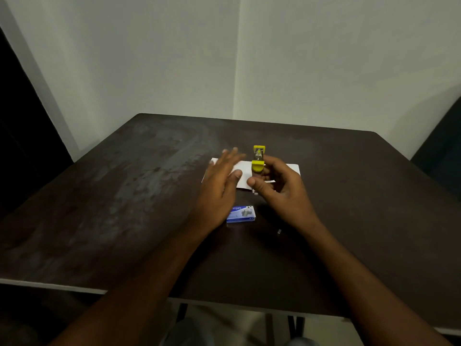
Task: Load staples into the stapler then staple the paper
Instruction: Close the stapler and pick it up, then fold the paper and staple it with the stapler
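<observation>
A small yellow stapler (pixel 258 159) is held upright above the white paper (pixel 243 176), gripped at its lower end by my right hand (pixel 277 186). Its top looks swung open, with metal parts showing inside. My left hand (pixel 220 178) hovers flat just left of the stapler, fingers spread, over the left half of the paper and holding nothing. A blue box of staples (pixel 241 214) lies on the table nearer to me, between my two wrists. A small white scrap (pixel 269 181) shows beside my right thumb.
The dark brown table (pixel 124 196) stands in a corner, with pale walls behind and to the right. A tiny metal piece (pixel 279 231) lies near my right wrist. A dark chair back (pixel 441 146) rises at the far right edge.
</observation>
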